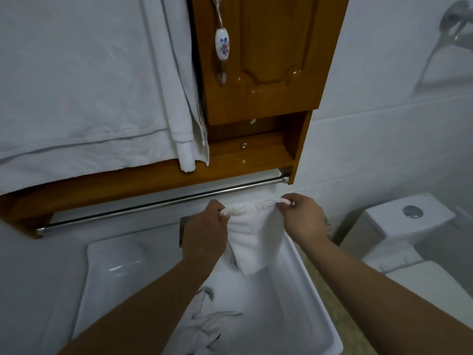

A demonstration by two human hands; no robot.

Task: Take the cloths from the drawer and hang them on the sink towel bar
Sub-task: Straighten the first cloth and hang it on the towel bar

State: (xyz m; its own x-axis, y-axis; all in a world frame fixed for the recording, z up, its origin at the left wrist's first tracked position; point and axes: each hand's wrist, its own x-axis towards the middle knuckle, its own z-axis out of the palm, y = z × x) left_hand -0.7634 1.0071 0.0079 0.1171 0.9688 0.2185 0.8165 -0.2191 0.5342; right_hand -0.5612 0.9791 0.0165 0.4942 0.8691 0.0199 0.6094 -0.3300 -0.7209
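I hold a small white cloth (252, 234) stretched between both hands above the white sink (304, 275). My left hand (204, 234) pinches its upper left corner, and my right hand (302, 216) pinches its upper right corner. The cloth hangs down in a fold below my fingers. Its top edge sits just below and in front of the right end of the steel towel bar (158, 204), which runs under the wooden cabinet. More white cloth (204, 326) lies bunched in the sink basin near my left forearm.
A wooden wall cabinet (258, 60) with a ceramic door handle (222, 44) hangs above the bar. Large white towels (84, 80) drape over its left part. A white toilet (404, 226) stands at the right, and a metal wall ring (458, 19) is at the top right.
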